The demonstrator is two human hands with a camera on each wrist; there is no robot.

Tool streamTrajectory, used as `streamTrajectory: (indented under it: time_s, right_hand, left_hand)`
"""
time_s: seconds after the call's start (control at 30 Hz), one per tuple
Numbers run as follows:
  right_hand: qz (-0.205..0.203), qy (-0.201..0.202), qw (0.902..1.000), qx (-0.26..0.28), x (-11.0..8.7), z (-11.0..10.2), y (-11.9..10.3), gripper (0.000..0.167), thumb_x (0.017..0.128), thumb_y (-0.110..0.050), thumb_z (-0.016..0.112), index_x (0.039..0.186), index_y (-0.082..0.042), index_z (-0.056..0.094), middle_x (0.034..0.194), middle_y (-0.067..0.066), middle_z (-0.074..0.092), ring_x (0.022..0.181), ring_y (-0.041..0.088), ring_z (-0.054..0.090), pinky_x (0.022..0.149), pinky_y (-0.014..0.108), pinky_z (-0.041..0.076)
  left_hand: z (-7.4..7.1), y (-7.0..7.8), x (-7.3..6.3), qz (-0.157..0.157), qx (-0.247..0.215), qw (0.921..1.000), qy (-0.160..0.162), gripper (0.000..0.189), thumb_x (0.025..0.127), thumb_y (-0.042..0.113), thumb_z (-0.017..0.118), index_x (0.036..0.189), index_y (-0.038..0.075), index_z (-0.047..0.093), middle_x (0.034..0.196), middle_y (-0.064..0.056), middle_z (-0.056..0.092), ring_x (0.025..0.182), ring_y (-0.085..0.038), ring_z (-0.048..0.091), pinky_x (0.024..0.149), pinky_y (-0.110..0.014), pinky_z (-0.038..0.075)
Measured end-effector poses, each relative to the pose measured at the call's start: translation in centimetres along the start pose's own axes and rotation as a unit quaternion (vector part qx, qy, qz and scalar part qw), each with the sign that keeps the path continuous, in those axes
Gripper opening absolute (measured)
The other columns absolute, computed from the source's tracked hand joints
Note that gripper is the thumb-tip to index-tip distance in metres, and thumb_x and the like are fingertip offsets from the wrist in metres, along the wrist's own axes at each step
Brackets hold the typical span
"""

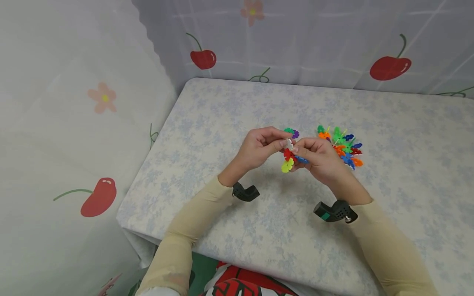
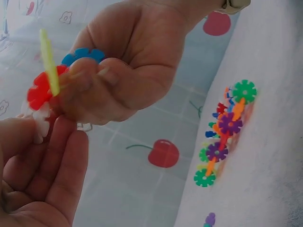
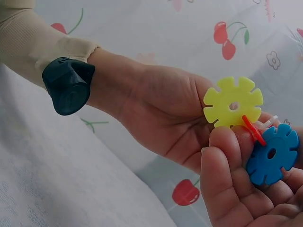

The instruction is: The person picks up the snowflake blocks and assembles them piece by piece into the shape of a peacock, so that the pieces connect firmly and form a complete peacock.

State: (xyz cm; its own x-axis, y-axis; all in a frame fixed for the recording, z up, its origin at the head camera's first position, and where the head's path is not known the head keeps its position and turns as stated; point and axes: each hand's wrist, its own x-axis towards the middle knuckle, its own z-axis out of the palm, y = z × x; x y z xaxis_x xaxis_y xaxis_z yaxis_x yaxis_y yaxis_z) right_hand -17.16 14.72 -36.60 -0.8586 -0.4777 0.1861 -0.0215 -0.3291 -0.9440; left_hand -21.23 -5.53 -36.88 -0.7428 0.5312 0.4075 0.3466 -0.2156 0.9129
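Both hands meet over the table around a small cluster of notched plastic flower discs. My left hand (image 1: 259,147) pinches a white disc (image 1: 289,144) between thumb and index finger. With curled fingers my right hand (image 1: 319,159) grips the joined red disc (image 1: 289,155) and blue disc (image 3: 273,153). A yellow disc (image 3: 233,102) is slotted onto the red one, and the white disc sits at the red disc's edge. Fingers partly cover the red disc in the right wrist view.
A larger assembly of multicoloured joined discs (image 1: 347,148) lies on the patterned tablecloth (image 1: 207,135), just beyond the right hand. Beyond the left fingertips is a green and purple disc pair (image 1: 295,133). A cherry-print curtain (image 1: 303,45) hangs behind the table.
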Motion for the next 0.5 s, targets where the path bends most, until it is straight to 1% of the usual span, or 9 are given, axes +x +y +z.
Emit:
streamTrajectory:
  time_s: [0.07, 0.13, 0.2, 0.27, 0.33, 0.4, 0.47, 0.5]
  right_hand:
    - [0.007, 0.014, 0.9999, -0.004, 0.0, 0.0, -0.1, 0.023, 0.104, -0.005, 0.055, 0.091, -0.010, 0.074, 0.085, -0.004, 0.074, 0.073, 0.009, 0.072, 0.071, 0.026, 0.063]
    - [0.022, 0.041, 0.9987, -0.022, 0.1, 0.1, -0.2, 0.022, 0.104, -0.008, 0.057, 0.090, -0.011, 0.074, 0.085, -0.004, 0.073, 0.071, 0.010, 0.072, 0.072, 0.027, 0.063]
    - [0.042, 0.078, 0.9938, -0.067, 0.3, 0.2, -0.3, 0.019, 0.103, -0.013, 0.059, 0.090, -0.012, 0.073, 0.085, -0.004, 0.073, 0.070, 0.011, 0.073, 0.073, 0.027, 0.063]
    - [0.062, 0.115, 0.9846, -0.117, 0.6, 0.2, -0.2, 0.017, 0.103, -0.017, 0.061, 0.093, -0.009, 0.072, 0.086, -0.006, 0.073, 0.071, 0.011, 0.074, 0.075, 0.027, 0.063]
    - [0.072, 0.149, 0.9708, -0.173, 0.8, 0.2, 0.0, 0.018, 0.103, -0.019, 0.062, 0.099, -0.003, 0.070, 0.087, -0.008, 0.073, 0.074, 0.009, 0.075, 0.076, 0.025, 0.063]
    - [0.065, 0.183, 0.9561, -0.219, 1.0, 0.1, 0.4, 0.023, 0.103, -0.020, 0.062, 0.103, 0.002, 0.068, 0.088, -0.010, 0.072, 0.076, 0.006, 0.075, 0.076, 0.022, 0.062]
    - [0.036, 0.218, 0.9339, -0.281, 1.1, 0.1, 1.0, 0.026, 0.102, -0.020, 0.064, 0.104, 0.006, 0.069, 0.087, -0.006, 0.073, 0.075, 0.000, 0.071, 0.073, 0.017, 0.060]
    - [0.017, 0.232, 0.9212, -0.312, 1.1, 0.1, 1.2, 0.027, 0.101, -0.020, 0.065, 0.103, 0.006, 0.070, 0.087, -0.003, 0.074, 0.074, -0.002, 0.069, 0.070, 0.015, 0.058]
  left_hand:
    - [0.1, 0.0, 0.1, -0.003, 0.004, 1.0000, -0.002, 0.023, 0.095, -0.015, 0.055, 0.116, -0.022, 0.060, 0.108, -0.044, 0.064, 0.083, 0.002, 0.070, 0.084, -0.040, 0.063]
    - [0.0, 0.0, 0.1, -0.012, 0.017, 0.9998, -0.001, 0.025, 0.097, -0.012, 0.056, 0.120, -0.020, 0.061, 0.111, -0.041, 0.065, 0.084, -0.001, 0.071, 0.085, -0.040, 0.063]
    - [0.0, -0.1, 0.2, -0.020, 0.043, 0.9989, 0.008, 0.027, 0.099, -0.007, 0.056, 0.124, -0.016, 0.062, 0.115, -0.037, 0.067, 0.087, -0.009, 0.072, 0.085, -0.039, 0.063]
    - [0.0, -0.2, 0.3, -0.032, 0.078, 0.9961, 0.028, 0.031, 0.103, 0.000, 0.054, 0.131, -0.009, 0.062, 0.122, -0.030, 0.068, 0.093, -0.017, 0.073, 0.086, -0.035, 0.062]
    - [0.0, -0.3, 0.3, -0.038, 0.119, 0.9906, 0.056, 0.032, 0.104, 0.005, 0.054, 0.134, -0.004, 0.062, 0.125, -0.024, 0.069, 0.098, -0.024, 0.072, 0.086, -0.030, 0.061]
    - [0.2, -0.5, 0.2, -0.049, 0.155, 0.9832, 0.082, 0.030, 0.103, 0.010, 0.057, 0.131, 0.000, 0.064, 0.124, -0.019, 0.070, 0.101, -0.026, 0.071, 0.085, -0.026, 0.060]
    - [0.5, -0.7, 0.1, -0.062, 0.180, 0.9770, 0.096, 0.026, 0.101, 0.015, 0.062, 0.124, 0.003, 0.066, 0.119, -0.015, 0.071, 0.101, -0.025, 0.071, 0.083, -0.024, 0.059]
    - [0.6, -0.8, 0.0, -0.068, 0.191, 0.9744, 0.097, 0.024, 0.100, 0.016, 0.065, 0.120, 0.003, 0.067, 0.115, -0.014, 0.071, 0.099, -0.025, 0.072, 0.080, -0.023, 0.059]
